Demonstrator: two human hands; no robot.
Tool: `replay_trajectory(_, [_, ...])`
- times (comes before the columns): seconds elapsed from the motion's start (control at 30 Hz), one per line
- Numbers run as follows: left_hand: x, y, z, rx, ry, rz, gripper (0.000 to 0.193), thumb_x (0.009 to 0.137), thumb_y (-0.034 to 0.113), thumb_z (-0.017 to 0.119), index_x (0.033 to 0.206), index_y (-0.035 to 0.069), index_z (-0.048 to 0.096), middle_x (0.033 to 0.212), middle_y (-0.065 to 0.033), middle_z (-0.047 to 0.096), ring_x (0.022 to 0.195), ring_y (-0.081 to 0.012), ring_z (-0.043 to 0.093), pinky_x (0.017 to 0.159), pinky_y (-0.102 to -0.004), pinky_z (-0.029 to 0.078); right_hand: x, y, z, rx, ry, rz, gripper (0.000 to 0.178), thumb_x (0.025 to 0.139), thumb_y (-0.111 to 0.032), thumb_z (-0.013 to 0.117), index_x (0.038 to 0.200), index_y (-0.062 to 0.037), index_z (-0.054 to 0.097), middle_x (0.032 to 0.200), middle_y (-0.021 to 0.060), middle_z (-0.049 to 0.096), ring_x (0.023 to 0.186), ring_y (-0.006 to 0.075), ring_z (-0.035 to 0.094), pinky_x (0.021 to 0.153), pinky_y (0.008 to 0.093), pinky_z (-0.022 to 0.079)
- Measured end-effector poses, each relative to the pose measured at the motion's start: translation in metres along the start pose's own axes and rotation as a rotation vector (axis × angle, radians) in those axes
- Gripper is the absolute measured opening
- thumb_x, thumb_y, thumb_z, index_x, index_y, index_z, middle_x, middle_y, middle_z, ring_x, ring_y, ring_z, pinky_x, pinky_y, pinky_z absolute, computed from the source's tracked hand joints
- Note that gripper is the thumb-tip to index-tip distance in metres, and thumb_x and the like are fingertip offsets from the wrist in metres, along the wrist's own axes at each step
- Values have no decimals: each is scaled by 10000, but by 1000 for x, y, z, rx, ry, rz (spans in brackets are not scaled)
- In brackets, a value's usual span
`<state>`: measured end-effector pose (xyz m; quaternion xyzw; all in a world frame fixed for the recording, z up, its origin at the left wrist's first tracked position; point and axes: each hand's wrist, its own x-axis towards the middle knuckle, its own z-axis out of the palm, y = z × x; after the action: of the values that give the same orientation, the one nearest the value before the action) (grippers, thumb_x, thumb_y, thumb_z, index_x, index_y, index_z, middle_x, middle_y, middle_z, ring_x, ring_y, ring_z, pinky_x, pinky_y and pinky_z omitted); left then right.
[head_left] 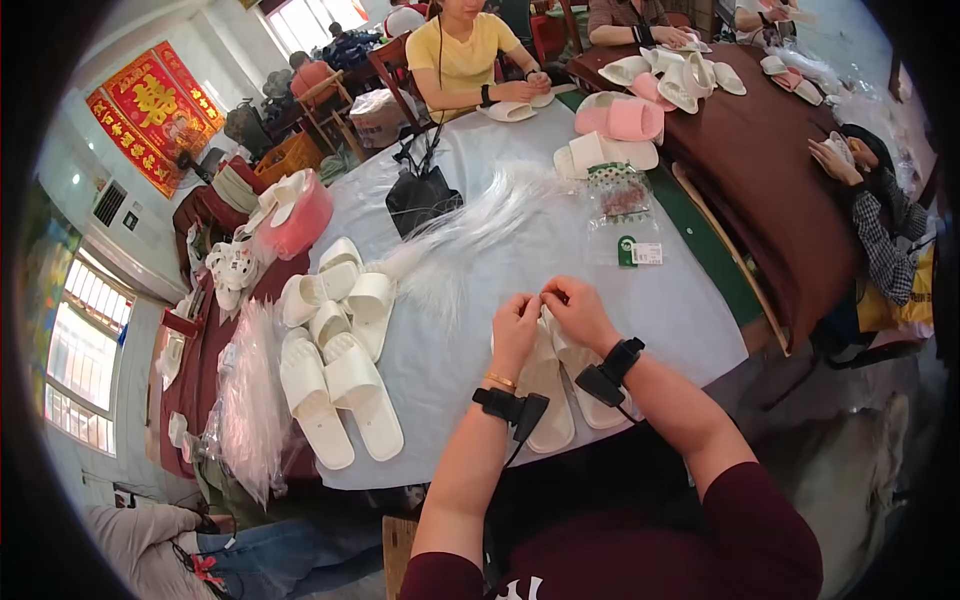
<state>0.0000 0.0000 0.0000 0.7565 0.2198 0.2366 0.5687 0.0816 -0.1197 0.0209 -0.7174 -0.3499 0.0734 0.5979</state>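
Note:
My left hand (515,328) and my right hand (582,318) meet over the toe end of a pair of cream slippers (546,400) at the table's near edge. Both have their fingertips pinched together, almost touching. Whatever lies between the fingertips is too small to make out. The slippers rest side by side below my wrists, partly hidden by my hands and the black wrist devices. To the left lie several white slippers (325,405) in overlapping pairs. A loose bundle of clear thin strands (470,225) spreads across the table beyond them.
A black bag (422,203) stands on the pale table cover (690,320). Far right are pink slippers (635,120) and a clear package (620,195). A bundle of plastic strands (252,400) hangs at the left edge. Other people sit across and beside the table, handling slippers.

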Motion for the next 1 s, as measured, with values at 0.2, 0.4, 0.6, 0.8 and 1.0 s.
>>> replay_trajectory(0.2, [0,-2,-3,-55,0,-24,219,892,191,622,900,-18,688,768,-22,657,675,-69,558,612,-221,446,0,0,2,8,12,-23,138,840,-117,595,886,7,634,774,143,660,683,254,626,634,335,484])
replay_trajectory(0.4, [-3,3,-2,-116,-1,-71,206,874,180,639,913,-15,692,757,13,640,663,-54,541,598,-209,433,-2,1,2,9,7,21,138,839,-117,599,897,2,638,786,147,665,704,262,640,643,337,490])
replay_trajectory(0.6, [-3,9,-5,-205,13,-166,213,884,222,666,894,10,693,747,12,626,654,-41,527,585,-192,419,-1,4,4,14,23,-2,141,841,-122,604,914,-8,645,804,142,668,702,250,637,646,331,495])
replay_trajectory(0.8, [2,5,-4,-324,-5,-206,175,881,207,674,888,33,672,752,22,610,643,-50,521,590,-196,428,0,6,2,9,5,4,141,840,-124,606,914,-12,649,792,137,666,688,247,637,641,331,495])
replay_trajectory(1.0, [-1,8,-2,-349,92,-173,177,905,204,641,936,30,637,803,-3,596,675,-72,542,626,-219,464,-2,4,3,30,3,14,148,836,-141,609,916,-28,662,805,142,663,722,265,641,661,348,500])
